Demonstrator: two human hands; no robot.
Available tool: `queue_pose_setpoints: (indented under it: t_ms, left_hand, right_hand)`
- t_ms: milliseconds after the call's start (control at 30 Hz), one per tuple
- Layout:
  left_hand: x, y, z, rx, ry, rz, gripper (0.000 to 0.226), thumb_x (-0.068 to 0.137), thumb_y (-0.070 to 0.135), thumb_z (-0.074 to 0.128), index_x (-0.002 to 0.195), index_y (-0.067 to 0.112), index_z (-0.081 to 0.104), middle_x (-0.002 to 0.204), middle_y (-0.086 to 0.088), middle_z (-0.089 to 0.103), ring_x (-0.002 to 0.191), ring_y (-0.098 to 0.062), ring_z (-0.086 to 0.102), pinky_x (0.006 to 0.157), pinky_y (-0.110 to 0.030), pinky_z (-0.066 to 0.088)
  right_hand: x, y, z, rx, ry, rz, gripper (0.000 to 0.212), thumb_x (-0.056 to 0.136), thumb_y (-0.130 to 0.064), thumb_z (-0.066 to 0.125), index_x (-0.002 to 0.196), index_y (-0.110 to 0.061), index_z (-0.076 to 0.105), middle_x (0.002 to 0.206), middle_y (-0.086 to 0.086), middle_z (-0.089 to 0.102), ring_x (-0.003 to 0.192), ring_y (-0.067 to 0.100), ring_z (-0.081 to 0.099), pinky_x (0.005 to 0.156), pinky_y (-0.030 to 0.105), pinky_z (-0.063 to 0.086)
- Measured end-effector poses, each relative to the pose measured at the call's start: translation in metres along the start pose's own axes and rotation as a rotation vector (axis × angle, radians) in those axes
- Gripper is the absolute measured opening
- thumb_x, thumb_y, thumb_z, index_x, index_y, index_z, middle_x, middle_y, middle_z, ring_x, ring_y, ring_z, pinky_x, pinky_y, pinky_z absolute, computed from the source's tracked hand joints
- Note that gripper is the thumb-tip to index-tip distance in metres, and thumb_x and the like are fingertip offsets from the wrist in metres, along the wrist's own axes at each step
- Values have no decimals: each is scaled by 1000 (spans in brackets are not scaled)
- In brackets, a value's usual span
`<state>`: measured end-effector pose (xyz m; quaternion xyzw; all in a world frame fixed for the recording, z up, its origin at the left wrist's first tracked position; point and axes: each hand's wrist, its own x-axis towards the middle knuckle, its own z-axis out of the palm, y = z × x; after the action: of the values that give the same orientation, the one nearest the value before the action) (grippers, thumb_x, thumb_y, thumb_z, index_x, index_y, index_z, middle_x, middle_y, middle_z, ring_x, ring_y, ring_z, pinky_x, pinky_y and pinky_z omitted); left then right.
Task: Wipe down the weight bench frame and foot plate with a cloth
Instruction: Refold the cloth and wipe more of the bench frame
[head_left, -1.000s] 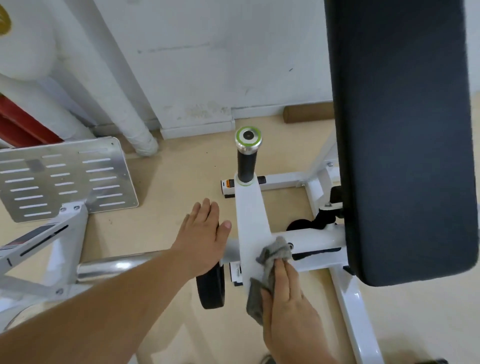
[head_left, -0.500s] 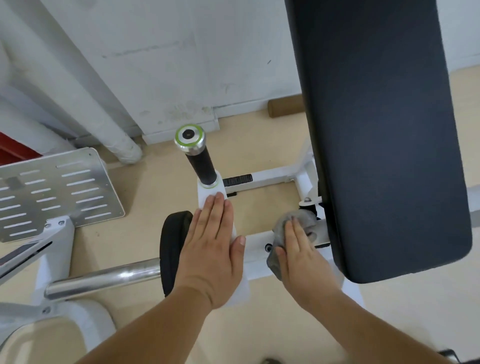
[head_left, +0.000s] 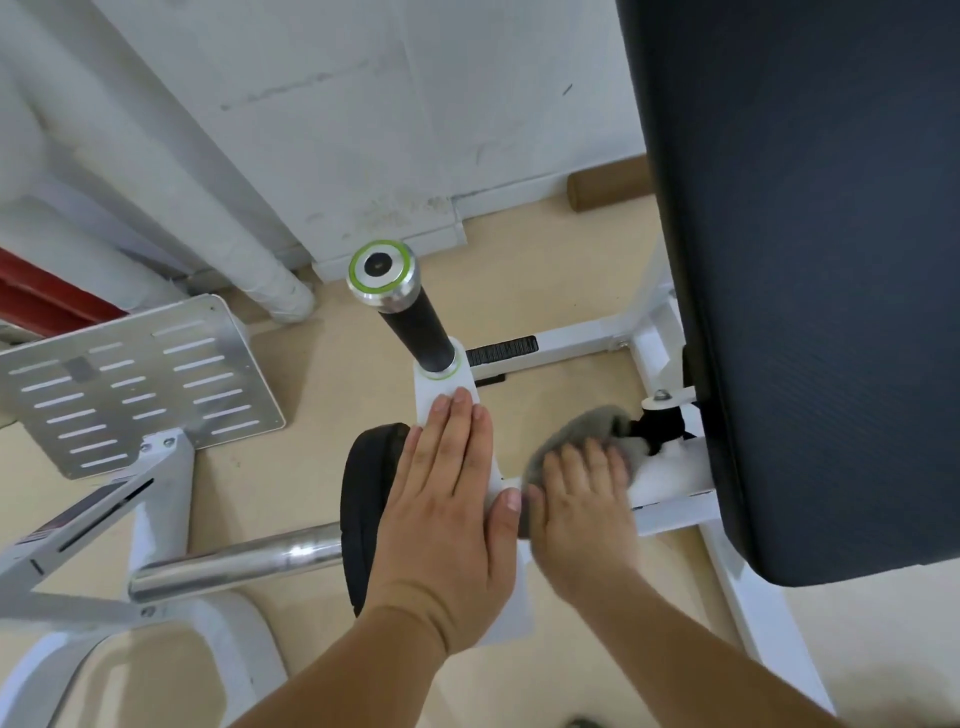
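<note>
A white bench frame (head_left: 675, 480) runs across the floor under a black padded backrest (head_left: 810, 270). My right hand (head_left: 582, 509) presses a grey cloth (head_left: 597, 423) onto the frame's cross tube, fingers straight over it. My left hand (head_left: 457, 499) lies flat on the white upright arm (head_left: 441, 389) that carries a black handle (head_left: 410, 322) with a chrome, green-ringed cap. A perforated metal foot plate (head_left: 135, 379) stands at the left, untouched.
A chrome bar (head_left: 234, 564) and a black rubber disc (head_left: 369, 499) sit just left of my left hand. White pipes (head_left: 171, 171) run down the wall at the back left. A brown roll (head_left: 608, 189) lies by the skirting.
My left hand moved from the chrome bar's end onto the white upright arm. My right hand slid the cloth rightward along the cross tube toward the backrest.
</note>
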<state>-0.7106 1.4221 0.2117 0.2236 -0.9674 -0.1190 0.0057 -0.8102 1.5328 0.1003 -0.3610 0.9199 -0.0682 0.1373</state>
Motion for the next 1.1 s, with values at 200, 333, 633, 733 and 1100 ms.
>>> queue_pose_setpoints:
  t_ms: [200, 333, 633, 733, 1100]
  left_hand:
    - [0, -1, 1, 18, 6, 6, 67, 106, 42, 21, 163, 7, 17, 173, -5, 6, 160, -19, 1, 126, -43, 8]
    - [0, -1, 2, 14, 17, 12, 66, 106, 40, 23, 163, 6, 17, 173, -5, 7, 160, -20, 2, 126, -46, 11]
    - [0, 0, 2, 17, 9, 12, 67, 106, 41, 23, 163, 7, 17, 173, -5, 6, 160, -19, 0, 126, -43, 8]
    - [0, -1, 1, 21, 1, 4, 67, 106, 40, 24, 163, 8, 17, 173, -4, 5, 160, -19, 0, 126, -44, 9]
    - [1, -3, 1, -22, 22, 21, 67, 104, 38, 29, 162, 5, 22, 172, -7, 11, 160, -22, 6, 126, -46, 11]
  right_hand:
    - [-1, 62, 2, -128, -52, -380, 63, 108, -48, 22, 155, -11, 40, 155, 12, 47, 145, 33, 39, 123, 51, 25]
    - [-14, 111, -11, -212, -26, -291, 68, 109, -49, 12, 159, -6, 31, 165, 13, 31, 154, 28, 25, 124, 51, 22]
    - [20, 50, -7, -68, -65, -371, 58, 107, -48, 18, 135, -22, 61, 136, -2, 62, 130, 25, 52, 117, 46, 34]
    - [35, 66, -14, -79, -59, -221, 54, 104, -51, 18, 109, -29, 67, 105, -6, 67, 104, 22, 57, 105, 37, 41]
    - [19, 28, -6, -111, -35, -398, 50, 106, -43, 24, 126, -19, 63, 111, 2, 65, 102, 31, 58, 116, 49, 28]
